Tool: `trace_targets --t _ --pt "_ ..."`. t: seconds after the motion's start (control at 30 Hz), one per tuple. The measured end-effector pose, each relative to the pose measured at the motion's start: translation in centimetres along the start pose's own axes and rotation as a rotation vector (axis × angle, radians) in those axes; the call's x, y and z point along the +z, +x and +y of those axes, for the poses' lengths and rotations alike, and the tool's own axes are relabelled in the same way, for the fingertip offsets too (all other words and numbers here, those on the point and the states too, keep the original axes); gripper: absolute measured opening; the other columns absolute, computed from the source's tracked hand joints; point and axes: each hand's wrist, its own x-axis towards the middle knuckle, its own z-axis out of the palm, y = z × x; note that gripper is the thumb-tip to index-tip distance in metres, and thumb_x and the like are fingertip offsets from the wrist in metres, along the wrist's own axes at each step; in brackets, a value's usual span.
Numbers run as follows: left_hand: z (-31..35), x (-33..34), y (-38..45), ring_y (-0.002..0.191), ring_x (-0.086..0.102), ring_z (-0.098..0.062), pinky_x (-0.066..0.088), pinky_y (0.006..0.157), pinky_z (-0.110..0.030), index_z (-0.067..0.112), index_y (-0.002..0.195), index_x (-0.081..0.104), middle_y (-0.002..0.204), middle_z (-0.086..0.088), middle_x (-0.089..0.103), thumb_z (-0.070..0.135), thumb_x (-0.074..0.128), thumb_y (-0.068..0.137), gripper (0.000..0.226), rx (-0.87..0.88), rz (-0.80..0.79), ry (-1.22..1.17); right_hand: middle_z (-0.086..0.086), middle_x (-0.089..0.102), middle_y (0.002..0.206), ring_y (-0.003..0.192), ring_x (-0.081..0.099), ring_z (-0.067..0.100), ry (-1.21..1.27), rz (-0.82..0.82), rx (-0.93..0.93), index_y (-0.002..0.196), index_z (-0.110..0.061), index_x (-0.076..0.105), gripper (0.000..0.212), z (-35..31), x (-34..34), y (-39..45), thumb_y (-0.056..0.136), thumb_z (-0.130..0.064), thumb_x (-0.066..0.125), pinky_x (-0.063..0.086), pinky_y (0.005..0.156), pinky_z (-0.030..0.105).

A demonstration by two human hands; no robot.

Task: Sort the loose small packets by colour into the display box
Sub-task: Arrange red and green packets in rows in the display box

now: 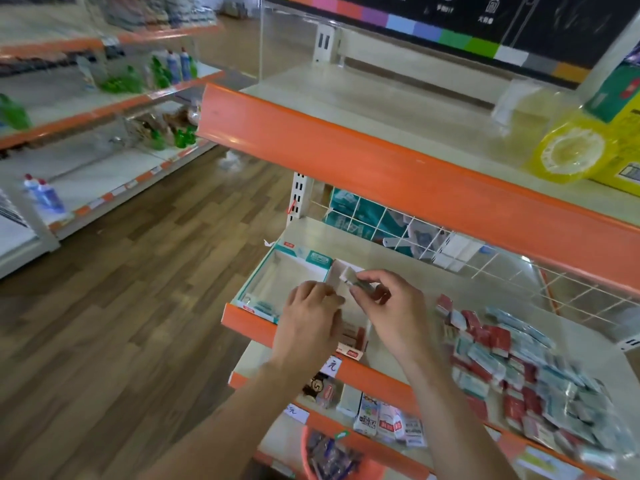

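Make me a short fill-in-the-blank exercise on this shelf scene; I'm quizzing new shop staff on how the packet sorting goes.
1. The loose packets lie in a heap to the ____ of both hands.
2. The right hand pinches a small ____.
3. The packets already standing in the display box are ____ in colour.
4. The shelf's front edge is ____.

Missing words: right; packet; red; orange

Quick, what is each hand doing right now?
Left hand: fingers curled at the display box divider; holding anything cannot be told.
Right hand: pinching a small packet.
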Motion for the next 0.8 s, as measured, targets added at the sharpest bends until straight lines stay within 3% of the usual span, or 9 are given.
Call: trace_targets --t 0.07,0.2,0.33,0.63,0.8 --pt "-1.5 -0.9 0.2 0.104 0.055 -0.023 0.046 0.088 -0.036 0.021 0.101 0.071 0.102 0.002 0.065 0.019 0.060 0.082 0.022 -0.058 0.007 0.034 -0.021 0.065 0.086 0.080 0.060 -0.006 -0.012 -0.049 0.008 0.099 -0.029 0.072 0.019 -0.2 1.1 0.2 0.082 -0.025 0.078 0.047 0.069 0.012" --pt "-4.0 -2.5 0.5 0.118 0.049 -0.021 0.042 0.100 -0.037 0.023 0.113 0.068 0.118 0.003 0.061 0.022 0.058 0.088 0.027 -0.202 -0.048 0.104 -0.021 0.065 0.096 0.079 0.058 -0.010 -0.084 -0.200 0.030 0.106 -0.030 0.070 0.024 -1.3 3.2 0.5 0.083 -0.027 0.077 0.044 0.069 0.006" --pt "-5.6 -3.5 0.7 0.126 0.041 -0.018 0.036 0.107 -0.035 0.028 0.126 0.059 0.131 0.006 0.054 0.021 0.052 0.093 0.034 -0.269 -0.092 0.130 -0.014 0.069 0.103 0.088 0.064 0.002 -0.084 -0.301 0.063 0.105 -0.027 0.069 0.022 -2.2 5.2 0.6 0.085 -0.030 0.075 0.058 0.079 0.027" --pt "-6.0 -5.0 0.8 0.132 0.031 -0.014 0.042 0.100 -0.028 0.029 0.136 0.048 0.142 0.007 0.041 0.021 0.057 0.089 0.048 -0.336 -0.218 0.069 -0.015 0.069 0.099 0.088 0.064 0.007 -0.169 -0.392 0.031 0.101 -0.032 0.067 0.017 -3.5 7.6 1.3 0.088 -0.042 0.070 0.058 0.077 0.033" --pt "-6.5 -4.8 0.5 0.130 0.033 -0.013 0.046 0.094 -0.027 0.030 0.133 0.050 0.138 0.007 0.044 0.015 0.053 0.090 0.046 -0.361 -0.218 0.059 -0.007 0.068 0.109 0.091 0.063 0.012 -0.345 -0.443 -0.001 0.115 -0.036 0.067 0.027 -3.9 7.9 1.5 0.089 -0.041 0.068 0.054 0.080 0.027"
